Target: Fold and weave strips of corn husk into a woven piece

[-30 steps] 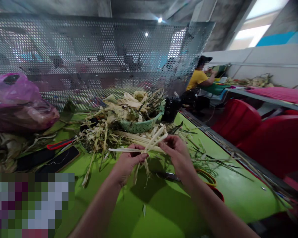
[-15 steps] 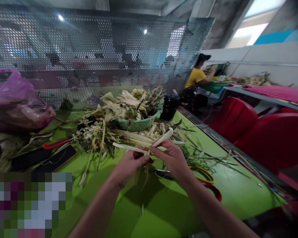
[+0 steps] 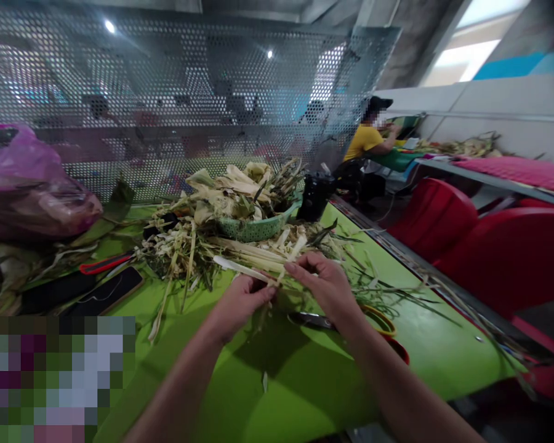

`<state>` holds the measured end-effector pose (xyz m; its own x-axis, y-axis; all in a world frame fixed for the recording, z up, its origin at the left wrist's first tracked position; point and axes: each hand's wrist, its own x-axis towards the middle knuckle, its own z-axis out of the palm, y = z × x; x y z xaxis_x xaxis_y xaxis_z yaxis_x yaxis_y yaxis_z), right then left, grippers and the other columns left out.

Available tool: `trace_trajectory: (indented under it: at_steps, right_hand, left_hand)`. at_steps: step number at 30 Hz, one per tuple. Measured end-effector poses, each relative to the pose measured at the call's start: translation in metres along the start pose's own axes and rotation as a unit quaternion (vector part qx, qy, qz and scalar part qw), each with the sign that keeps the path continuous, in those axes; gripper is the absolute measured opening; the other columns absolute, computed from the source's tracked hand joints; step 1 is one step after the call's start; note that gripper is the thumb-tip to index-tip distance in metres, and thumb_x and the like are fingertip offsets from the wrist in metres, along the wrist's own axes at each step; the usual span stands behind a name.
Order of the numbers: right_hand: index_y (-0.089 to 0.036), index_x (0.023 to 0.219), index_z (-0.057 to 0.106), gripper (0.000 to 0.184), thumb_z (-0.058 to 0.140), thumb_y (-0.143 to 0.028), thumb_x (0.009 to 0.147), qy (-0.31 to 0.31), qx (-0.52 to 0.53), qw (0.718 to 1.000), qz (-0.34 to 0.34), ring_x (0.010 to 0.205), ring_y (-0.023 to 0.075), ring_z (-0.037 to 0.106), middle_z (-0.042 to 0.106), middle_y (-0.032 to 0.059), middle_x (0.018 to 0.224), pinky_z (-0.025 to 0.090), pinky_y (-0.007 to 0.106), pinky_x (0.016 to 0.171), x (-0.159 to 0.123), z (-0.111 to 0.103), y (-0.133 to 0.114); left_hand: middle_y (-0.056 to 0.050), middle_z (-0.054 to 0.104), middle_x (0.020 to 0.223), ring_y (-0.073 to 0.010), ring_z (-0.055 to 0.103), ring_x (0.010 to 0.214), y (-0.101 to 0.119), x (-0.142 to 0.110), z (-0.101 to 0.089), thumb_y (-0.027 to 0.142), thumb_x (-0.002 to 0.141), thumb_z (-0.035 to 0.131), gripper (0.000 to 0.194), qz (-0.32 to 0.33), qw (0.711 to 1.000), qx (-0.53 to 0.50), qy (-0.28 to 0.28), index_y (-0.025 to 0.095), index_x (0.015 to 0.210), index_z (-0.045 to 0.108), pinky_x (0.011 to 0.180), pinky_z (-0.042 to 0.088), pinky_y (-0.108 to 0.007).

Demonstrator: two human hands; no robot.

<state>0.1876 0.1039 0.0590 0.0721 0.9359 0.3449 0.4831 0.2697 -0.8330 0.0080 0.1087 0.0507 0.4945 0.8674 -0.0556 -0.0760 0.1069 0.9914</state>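
Observation:
Pale corn husk strips [image 3: 240,267], joined at a small knot, are pinched between the thumb and fingers of my left hand [image 3: 242,304]. One strip sticks out to the left, and thin ends hang blurred below. My right hand [image 3: 325,286] is closed on another strip, which points up and to the right by the knot. Both hands are held over the green table [image 3: 305,394], close together. Scissors [image 3: 379,321] with yellow and red handles lie beneath my right wrist, partly hidden by it.
Dry husks fill a green basket [image 3: 253,230] behind my hands, with loose husks around it. To the left are a purple plastic bag [image 3: 32,184], a red utility knife [image 3: 104,264] and a dark phone [image 3: 111,292]. Red chairs [image 3: 436,212] and a co-worker [image 3: 364,141] are right.
My right hand has shifted its grip on the strips and now sits slightly apart from my left. The strip under it points up more steeply. My left hand keeps its pinch at the knot.

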Motion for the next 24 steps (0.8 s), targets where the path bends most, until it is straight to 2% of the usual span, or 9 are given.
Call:
trace_trajectory:
  at_steps: [3, 7, 9, 12, 15, 18, 21, 24]
  right_hand:
    - [-0.018, 0.064, 0.056, 0.026, 0.061, -0.036, 0.082, 0.01, -0.022, 0.998, -0.059, 0.062, 0.0139, 0.047, 0.049, -0.0013, 0.061, 0.036, 0.026, 0.059, -0.002, -0.001, -0.005]
    - [-0.02, 0.085, 0.065, 0.011, 0.062, -0.03, 0.082, -0.064, -0.055, 0.986, -0.144, 0.081, 0.0181, 0.055, 0.063, 0.0029, 0.081, 0.04, 0.031, 0.077, -0.004, 0.006, -0.011]
    - [-0.021, 0.084, 0.064, 0.007, 0.063, -0.027, 0.081, -0.077, -0.053, 0.984, -0.153, 0.082, 0.0181, 0.055, 0.063, 0.0027, 0.081, 0.04, 0.032, 0.079, -0.004, 0.009, -0.012]
    - [-0.019, 0.075, 0.061, 0.009, 0.063, -0.026, 0.081, -0.076, -0.015, 0.99, -0.119, 0.077, 0.0165, 0.054, 0.06, 0.0015, 0.076, 0.041, 0.031, 0.076, -0.004, 0.011, -0.01]
    - [-0.019, 0.078, 0.06, 0.011, 0.062, -0.029, 0.079, -0.077, 0.076, 0.994, -0.023, 0.067, 0.0141, 0.052, 0.056, 0.0001, 0.072, 0.042, 0.027, 0.063, -0.004, 0.011, -0.008]
    - [-0.019, 0.079, 0.058, 0.014, 0.064, -0.031, 0.077, -0.092, 0.156, 0.983, 0.042, 0.06, 0.0117, 0.048, 0.052, -0.0019, 0.069, 0.04, 0.024, 0.054, -0.004, 0.012, -0.007]
    - [-0.019, 0.077, 0.057, 0.014, 0.063, -0.031, 0.076, -0.093, 0.167, 0.98, 0.055, 0.059, 0.0111, 0.046, 0.05, -0.0029, 0.067, 0.038, 0.023, 0.053, -0.005, 0.014, -0.008]
    - [-0.019, 0.075, 0.056, 0.012, 0.063, -0.029, 0.077, -0.065, 0.148, 0.986, 0.041, 0.06, 0.0114, 0.045, 0.049, -0.003, 0.065, 0.038, 0.024, 0.056, -0.004, 0.016, -0.006]
  left_hand:
    - [-0.001, 0.056, 0.07, -0.0137, 0.047, 0.066, -0.006, 0.002, 0.0, 0.04, 0.076, 0.061, 0.025, 0.018, 0.998, 0.063, 0.008, 0.015, 0.077, 0.061, 0.062, 0.036, -0.025]
    - [0.001, 0.048, 0.062, -0.0117, 0.039, 0.058, -0.013, 0.004, 0.004, 0.036, 0.079, 0.056, 0.023, 0.026, 0.989, 0.144, 0.015, 0.016, 0.069, 0.057, 0.056, 0.031, -0.024]
    - [0.001, 0.047, 0.062, -0.012, 0.038, 0.06, -0.014, 0.003, 0.007, 0.032, 0.08, 0.054, 0.022, 0.042, 0.984, 0.17, 0.014, 0.016, 0.066, 0.055, 0.057, 0.03, -0.024]
    - [0.001, 0.049, 0.066, -0.0129, 0.04, 0.062, -0.01, 0.002, 0.01, 0.035, 0.082, 0.051, 0.021, 0.051, 0.986, 0.156, -0.015, 0.016, 0.074, 0.058, 0.058, 0.031, -0.024]
    - [0.001, 0.048, 0.066, -0.0132, 0.041, 0.062, -0.005, 0.001, 0.012, 0.043, 0.085, 0.045, 0.03, 0.045, 0.99, 0.126, -0.036, 0.017, 0.081, 0.058, 0.058, 0.032, -0.024]
    - [0.002, 0.045, 0.064, -0.0124, 0.04, 0.061, -0.005, 0.0, 0.012, 0.044, 0.085, 0.046, 0.03, 0.034, 0.992, 0.12, -0.034, 0.016, 0.08, 0.057, 0.058, 0.031, -0.024]
    - [0.003, 0.044, 0.063, -0.0115, 0.037, 0.06, -0.007, 0.0, 0.012, 0.04, 0.083, 0.05, 0.026, 0.016, 0.991, 0.128, -0.034, 0.016, 0.076, 0.057, 0.056, 0.028, -0.024]
    - [0.003, 0.043, 0.06, -0.0111, 0.035, 0.058, -0.01, -0.001, 0.014, 0.038, 0.081, 0.052, 0.027, 0.01, 0.988, 0.149, -0.042, 0.017, 0.066, 0.053, 0.055, 0.026, -0.024]
